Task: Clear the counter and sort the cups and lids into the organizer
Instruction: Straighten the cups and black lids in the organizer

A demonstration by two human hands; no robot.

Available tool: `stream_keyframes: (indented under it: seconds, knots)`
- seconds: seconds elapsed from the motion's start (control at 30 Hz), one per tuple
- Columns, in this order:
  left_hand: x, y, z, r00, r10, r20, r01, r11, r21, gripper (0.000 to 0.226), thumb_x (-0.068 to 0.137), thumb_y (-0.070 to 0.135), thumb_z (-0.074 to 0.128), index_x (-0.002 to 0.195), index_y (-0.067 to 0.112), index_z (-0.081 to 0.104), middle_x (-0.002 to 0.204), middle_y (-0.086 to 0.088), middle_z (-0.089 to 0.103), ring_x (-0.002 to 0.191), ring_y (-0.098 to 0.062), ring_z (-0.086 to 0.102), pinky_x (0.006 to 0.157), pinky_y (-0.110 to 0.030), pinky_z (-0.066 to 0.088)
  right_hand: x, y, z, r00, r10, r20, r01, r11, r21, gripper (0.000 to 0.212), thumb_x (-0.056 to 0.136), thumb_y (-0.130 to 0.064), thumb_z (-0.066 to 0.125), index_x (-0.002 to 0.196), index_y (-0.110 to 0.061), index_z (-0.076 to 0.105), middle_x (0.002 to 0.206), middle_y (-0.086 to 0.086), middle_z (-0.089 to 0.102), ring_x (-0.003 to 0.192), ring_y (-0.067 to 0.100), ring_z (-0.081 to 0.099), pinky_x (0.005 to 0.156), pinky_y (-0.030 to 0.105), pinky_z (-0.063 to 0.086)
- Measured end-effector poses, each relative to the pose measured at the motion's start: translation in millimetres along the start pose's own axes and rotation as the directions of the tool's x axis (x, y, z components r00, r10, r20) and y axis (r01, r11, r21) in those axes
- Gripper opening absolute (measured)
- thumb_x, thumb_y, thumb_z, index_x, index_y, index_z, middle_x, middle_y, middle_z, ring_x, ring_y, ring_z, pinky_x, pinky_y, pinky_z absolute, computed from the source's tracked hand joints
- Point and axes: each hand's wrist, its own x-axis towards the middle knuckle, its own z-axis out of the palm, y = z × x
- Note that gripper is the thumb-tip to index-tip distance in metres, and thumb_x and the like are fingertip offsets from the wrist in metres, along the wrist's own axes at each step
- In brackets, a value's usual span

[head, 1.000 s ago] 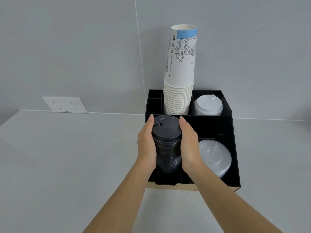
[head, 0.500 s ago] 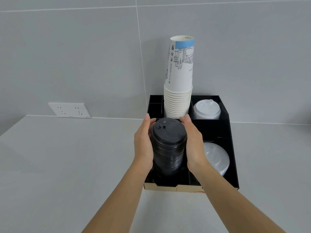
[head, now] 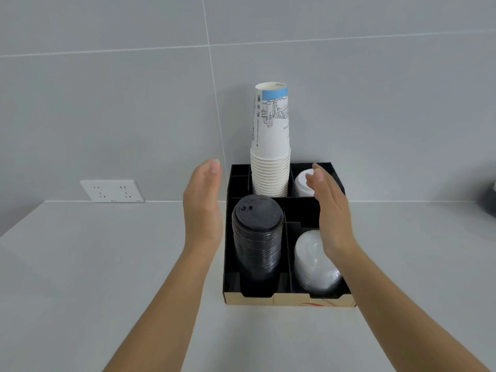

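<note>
A black organizer (head: 228,253) stands on the grey counter against the wall. Its front left compartment holds a tall stack of black lids (head: 257,242). Clear lids (head: 314,264) lie stacked in the front right compartment. Behind them rises a stack of white paper cups (head: 271,154), with white lids (head: 302,182) in the back right compartment. My left hand (head: 202,202) hovers open just left of the black lids, apart from them. My right hand (head: 328,208) is open to the right of that stack, above the clear lids and partly hiding the white lids.
A white wall socket (head: 112,191) sits low on the tiled wall at the left. A dark object (head: 489,202) shows at the far right edge of the counter. Bare grey counter (head: 94,264) stretches left of the organizer and in front of it.
Both hands have let go of the stack of black lids and spread outward. The stack now stands by itself in the front left compartment. The view has tilted upward.
</note>
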Motion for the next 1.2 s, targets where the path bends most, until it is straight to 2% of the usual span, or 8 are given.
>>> stream_keyframes:
  seconds: [0.13, 0.27, 0.4, 0.63, 0.77, 0.9, 1.07, 1.2]
  knots:
    - [-12.9, 29.0, 11.8, 0.978, 0.204, 0.041, -0.206, 0.978, 0.044, 0.059, 0.079, 0.056, 0.042, 0.125, 0.02, 0.054, 0.13, 0.003, 0.057, 0.125, -0.003, 0.047, 0.105, -0.019, 0.034, -3.6, -10.7, -18.5, 0.997, -0.038, -0.066, 0.038, 0.999, -0.008, 0.066, 0.081, -0.059, 0.041, 0.137, -0.023, 0.044, 0.142, 0.001, 0.049, 0.132, 0.01, 0.042, 0.114, 0.039, 0.029]
    - [-38.7, 51.9, 35.2, 0.92, 0.356, 0.165, -0.362, 0.932, 0.005, 0.049, 0.083, 0.045, 0.044, 0.125, 0.019, 0.049, 0.125, 0.009, 0.054, 0.12, 0.002, 0.047, 0.1, -0.014, 0.033, -9.2, -16.4, -38.6, 0.992, -0.059, -0.112, 0.057, 0.998, -0.022, 0.069, 0.077, -0.064, 0.042, 0.136, -0.027, 0.045, 0.141, -0.001, 0.05, 0.131, 0.01, 0.043, 0.114, 0.041, 0.03]
    - [-70.3, 47.5, 65.9, 0.854, 0.409, 0.323, -0.428, 0.904, -0.011, 0.051, 0.083, 0.049, 0.051, 0.125, 0.02, 0.047, 0.124, 0.013, 0.05, 0.121, -0.003, 0.046, 0.103, -0.023, 0.035, -14.0, -14.6, -57.2, 0.991, -0.046, -0.123, 0.042, 0.998, -0.037, 0.072, 0.075, -0.067, 0.043, 0.136, -0.028, 0.045, 0.142, -0.002, 0.049, 0.132, 0.009, 0.043, 0.114, 0.042, 0.03]
    - [-103.3, -20.7, 96.8, 0.857, 0.109, 0.503, -0.184, 0.978, 0.102, 0.059, 0.084, 0.051, 0.043, 0.137, 0.026, 0.041, 0.133, 0.03, 0.038, 0.129, 0.011, 0.031, 0.108, -0.016, 0.024, -23.9, 6.0, -80.3, 1.0, 0.018, -0.011, -0.019, 0.998, -0.068, 0.07, 0.077, -0.064, 0.045, 0.137, -0.028, 0.045, 0.14, -0.003, 0.052, 0.13, 0.007, 0.045, 0.113, 0.041, 0.032]
    - [-107.8, -61.6, 103.2, 0.875, -0.04, 0.483, -0.085, 0.969, 0.234, 0.057, 0.089, 0.047, 0.041, 0.142, 0.028, 0.033, 0.146, 0.016, 0.034, 0.134, 0.007, 0.023, 0.113, -0.023, 0.021, -21.6, 24.4, -83.0, 0.992, 0.109, 0.061, -0.104, 0.991, -0.078, 0.057, 0.083, -0.053, 0.051, 0.134, -0.028, 0.046, 0.136, -0.005, 0.054, 0.127, 0.005, 0.047, 0.111, 0.034, 0.034]
    - [-106.0, -88.0, 107.8, 0.881, -0.111, 0.46, -0.086, 0.919, 0.386, 0.058, 0.089, 0.04, 0.037, 0.144, 0.022, 0.03, 0.154, 0.007, 0.025, 0.141, -0.004, 0.016, 0.118, -0.036, 0.016, -16.6, 45.7, -81.1, 0.973, 0.197, 0.124, -0.183, 0.976, -0.115, 0.045, 0.093, -0.034, 0.051, 0.137, -0.023, 0.045, 0.138, -0.005, 0.051, 0.126, 0.003, 0.046, 0.106, 0.021, 0.034]
    - [-101.7, -107.0, 111.7, 0.87, -0.14, 0.473, -0.123, 0.868, 0.482, 0.06, 0.093, 0.036, 0.047, 0.146, 0.018, 0.026, 0.157, 0.002, 0.019, 0.144, -0.011, 0.012, 0.119, -0.035, 0.014, -7.6, 68.2, -76.9, 0.947, 0.269, 0.176, -0.23, 0.949, -0.214, 0.044, 0.096, -0.021, 0.049, 0.139, -0.019, 0.041, 0.144, -0.004, 0.043, 0.127, 0.003, 0.038, 0.103, 0.021, 0.029]
    - [-100.7, -117.2, 111.2, 0.854, -0.15, 0.498, -0.154, 0.842, 0.517, 0.072, 0.085, 0.051, 0.04, 0.146, 0.017, 0.025, 0.157, 0.0, 0.017, 0.144, -0.014, 0.01, 0.118, -0.034, 0.012, -3.3, 79.2, -73.4, 0.934, 0.305, 0.186, -0.212, 0.892, -0.4, 0.043, 0.096, -0.01, 0.045, 0.138, -0.017, 0.041, 0.142, 0.0, 0.043, 0.131, 0.012, 0.038, 0.107, 0.025, 0.03]
